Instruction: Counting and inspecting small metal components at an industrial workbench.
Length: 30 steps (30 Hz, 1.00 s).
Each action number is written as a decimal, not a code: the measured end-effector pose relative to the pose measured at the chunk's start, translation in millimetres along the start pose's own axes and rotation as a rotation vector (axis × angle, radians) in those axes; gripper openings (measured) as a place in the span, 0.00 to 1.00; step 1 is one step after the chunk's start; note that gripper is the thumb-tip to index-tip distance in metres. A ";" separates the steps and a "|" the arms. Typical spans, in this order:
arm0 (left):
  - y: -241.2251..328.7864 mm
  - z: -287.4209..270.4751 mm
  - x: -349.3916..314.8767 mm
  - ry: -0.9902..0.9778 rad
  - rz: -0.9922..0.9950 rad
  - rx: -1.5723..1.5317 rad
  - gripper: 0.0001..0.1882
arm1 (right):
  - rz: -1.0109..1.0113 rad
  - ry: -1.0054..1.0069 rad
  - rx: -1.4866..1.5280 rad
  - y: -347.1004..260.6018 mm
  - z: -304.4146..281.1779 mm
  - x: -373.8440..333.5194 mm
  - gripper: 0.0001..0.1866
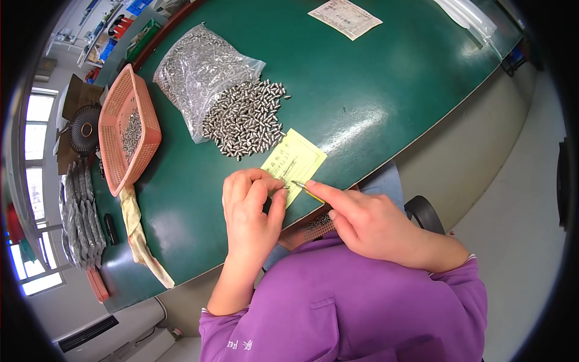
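Observation:
My left hand (250,205) is closed over the near part of a yellow paper slip (307,154). Between its thumb and forefinger shows the end of a small metal piece (285,187). In my right hand (362,220) is a thin tool (309,192) with a yellow handle and a narrow pointed tip, which reaches toward the left fingertips. My right forefinger lies stretched along it. Just beyond the slip, a pile of small shiny metal pieces (247,117) spills from a clear plastic bag (202,69) full of them.
A pink basket (136,151) with similar pieces stands at the left, beside a cream cloth (137,232). Grey packets (81,211) and a dark fan (85,128) are at the far left. A printed sheet (345,18) lies at the back. Another basket (295,238) sits below the table edge.

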<state>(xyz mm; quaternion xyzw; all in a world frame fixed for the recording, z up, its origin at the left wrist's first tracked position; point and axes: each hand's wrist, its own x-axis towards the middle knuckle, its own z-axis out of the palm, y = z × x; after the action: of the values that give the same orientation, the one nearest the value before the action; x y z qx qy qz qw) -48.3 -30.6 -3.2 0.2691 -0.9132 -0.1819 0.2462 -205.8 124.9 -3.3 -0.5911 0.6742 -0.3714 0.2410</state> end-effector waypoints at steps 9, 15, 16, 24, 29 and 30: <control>1.5 2.6 2.5 0.010 0.022 0.012 0.08 | -0.038 0.009 -0.037 -0.9 3.9 0.2 0.31; 0.4 2.4 3.2 -0.004 0.021 0.003 0.09 | -0.046 0.003 -0.037 1.1 6.9 -0.3 0.32; 0.6 2.6 3.3 -0.001 0.021 -0.003 0.09 | -0.047 0.002 -0.035 1.6 7.3 -0.3 0.32; 1.0 3.5 5.5 0.000 0.007 -0.047 0.08 | -0.064 -0.054 -0.072 -0.2 0.7 4.6 0.34; 2.1 0.9 5.5 -0.019 -0.017 -0.046 0.08 | -0.033 -0.117 -0.187 -11.2 -4.7 8.1 0.34; 2.7 -0.2 4.9 -0.014 -0.014 -0.045 0.08 | -0.016 -0.128 -0.196 -11.8 -5.1 7.8 0.33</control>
<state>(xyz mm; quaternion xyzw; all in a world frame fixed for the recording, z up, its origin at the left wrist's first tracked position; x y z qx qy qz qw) -52.9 -31.4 0.0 0.2685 -0.9087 -0.2059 0.2445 -203.9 118.1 10.0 -0.6398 0.6858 -0.2671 0.2216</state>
